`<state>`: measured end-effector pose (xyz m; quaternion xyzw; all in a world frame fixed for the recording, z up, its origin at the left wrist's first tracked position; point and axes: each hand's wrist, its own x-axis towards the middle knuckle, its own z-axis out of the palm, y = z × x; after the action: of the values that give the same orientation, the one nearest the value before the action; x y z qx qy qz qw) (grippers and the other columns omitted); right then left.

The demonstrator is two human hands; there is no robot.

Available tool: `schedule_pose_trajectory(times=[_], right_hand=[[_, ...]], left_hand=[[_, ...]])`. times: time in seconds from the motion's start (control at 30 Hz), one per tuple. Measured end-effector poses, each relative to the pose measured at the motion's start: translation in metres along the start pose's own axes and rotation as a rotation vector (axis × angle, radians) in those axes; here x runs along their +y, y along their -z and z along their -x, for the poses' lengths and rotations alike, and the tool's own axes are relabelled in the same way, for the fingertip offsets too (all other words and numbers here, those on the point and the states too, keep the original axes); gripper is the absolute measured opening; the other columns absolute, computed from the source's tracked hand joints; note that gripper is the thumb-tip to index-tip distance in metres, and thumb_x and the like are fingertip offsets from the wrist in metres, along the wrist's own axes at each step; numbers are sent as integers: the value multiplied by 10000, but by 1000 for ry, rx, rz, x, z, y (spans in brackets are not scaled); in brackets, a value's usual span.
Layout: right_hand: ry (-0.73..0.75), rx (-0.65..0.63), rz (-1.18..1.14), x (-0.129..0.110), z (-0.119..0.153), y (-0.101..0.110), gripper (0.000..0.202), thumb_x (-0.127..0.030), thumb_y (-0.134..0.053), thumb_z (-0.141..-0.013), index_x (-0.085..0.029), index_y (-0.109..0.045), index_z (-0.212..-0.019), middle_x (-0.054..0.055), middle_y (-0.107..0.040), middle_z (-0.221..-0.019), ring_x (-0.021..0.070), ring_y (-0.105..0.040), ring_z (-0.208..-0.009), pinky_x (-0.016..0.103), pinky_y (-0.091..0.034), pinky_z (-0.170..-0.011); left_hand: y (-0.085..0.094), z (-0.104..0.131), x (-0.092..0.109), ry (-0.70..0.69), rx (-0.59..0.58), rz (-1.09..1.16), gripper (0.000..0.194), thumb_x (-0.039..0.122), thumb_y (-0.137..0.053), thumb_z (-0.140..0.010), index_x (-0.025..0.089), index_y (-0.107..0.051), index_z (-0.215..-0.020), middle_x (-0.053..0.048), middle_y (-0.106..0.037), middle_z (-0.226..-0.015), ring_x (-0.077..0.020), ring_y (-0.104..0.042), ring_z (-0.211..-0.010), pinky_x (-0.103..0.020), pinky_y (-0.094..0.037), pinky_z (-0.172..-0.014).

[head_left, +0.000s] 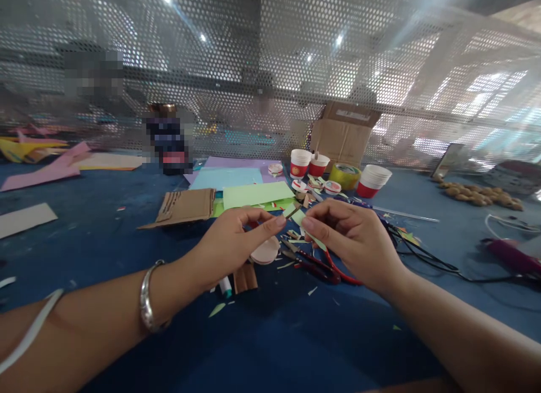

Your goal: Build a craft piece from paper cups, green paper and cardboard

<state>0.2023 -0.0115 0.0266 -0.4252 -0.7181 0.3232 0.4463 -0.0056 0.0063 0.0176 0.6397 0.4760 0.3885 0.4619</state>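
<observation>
Between thumb and fingers, my left hand [236,243] pinches the end of a narrow strip with a dark brown edge [292,212], perhaps cardboard. My right hand [357,238] is closed on a light green paper strip [298,217], which meets the brown-edged piece between the hands. Whether the two are joined I cannot tell. Scissors [316,266] with red handles lie on the table below the hands, among paper scraps. Under my left hand are a pale round disc [265,252], a small cardboard piece [245,278] and a white marker [225,287] with a green end.
Green paper [257,195] and torn cardboard [186,205] lie on the blue table [270,348]. Paper cups [300,163], a tape roll [344,176] and a cardboard box [342,136] stand behind. Black cables [426,260] run right, near a purple tool [509,256].
</observation>
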Motion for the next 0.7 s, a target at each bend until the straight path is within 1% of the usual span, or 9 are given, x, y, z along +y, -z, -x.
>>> schedule_pose_trajectory(times=[0.07,0.13,0.2,0.3,0.4,0.47,0.53,0.63,0.7], right_hand=[[7,-28,0,-1,1,-1,192,-360,-666,-919,-190,-685,-832,-4,-651,-716,115,-574,-643,235,-443,-584],[13,-59,0,-2,1,-2,191,-364,-661,-922,-195,-687,-837,-5,-652,-727,113,-569,-649,230,-447,-585],[11,-85,23,-1,2,-4,185,-371,-652,-928,-205,-698,-858,-5,-659,-748,116,-564,-658,232,-449,-587],[26,-117,90,0,3,-7,187,-379,-635,-936,-218,-710,-877,3,-684,-800,127,-582,-692,244,-465,-617],[42,-148,130,1,4,-9,189,-377,-620,-945,-220,-711,-891,9,-697,-825,142,-612,-734,259,-484,-662],[47,-157,149,1,4,-10,175,-364,-617,-946,-224,-712,-903,10,-703,-835,150,-628,-761,265,-493,-692],[59,-163,168,1,5,-11,162,-347,-611,-951,-226,-711,-908,11,-711,-854,155,-639,-786,271,-497,-724],[83,-183,194,1,5,-11,156,-320,-590,-963,-227,-708,-922,15,-721,-879,161,-649,-805,284,-495,-764],[106,-201,216,2,6,-12,149,-310,-586,-962,-229,-708,-934,15,-722,-878,160,-647,-796,286,-491,-765]], left_hand=[[-3,1,0,72,-36,187,334,522,-756,-780,189,-764,-790,-46,-699,-728,-160,-567,-634,-257,-406,-578],[-6,2,0,120,-48,324,284,463,-798,-760,184,-773,-806,-39,-704,-749,-147,-572,-664,-249,-416,-608],[-7,2,0,149,-46,397,247,411,-823,-748,175,-779,-804,-39,-706,-753,-143,-585,-689,-248,-432,-639],[-8,3,2,173,-58,519,180,330,-817,-765,155,-772,-768,-50,-718,-780,-147,-625,-735,-272,-489,-738],[-10,5,4,182,-127,655,159,309,-766,-823,151,-779,-820,-67,-743,-838,-156,-662,-779,-290,-532,-803],[-11,6,4,189,-171,725,179,319,-709,-876,156,-784,-877,-75,-757,-874,-160,-680,-795,-286,-552,-794],[-12,8,4,184,-184,779,180,305,-673,-908,162,-783,-917,-74,-766,-912,-156,-693,-820,-278,-563,-812],[-12,9,3,175,-163,811,167,290,-668,-916,162,-774,-927,-69,-771,-934,-148,-696,-822,-271,-569,-826],[-11,9,3,180,-140,812,172,288,-660,-920,155,-769,-915,-76,-772,-937,-150,-696,-813,-266,-573,-803]])
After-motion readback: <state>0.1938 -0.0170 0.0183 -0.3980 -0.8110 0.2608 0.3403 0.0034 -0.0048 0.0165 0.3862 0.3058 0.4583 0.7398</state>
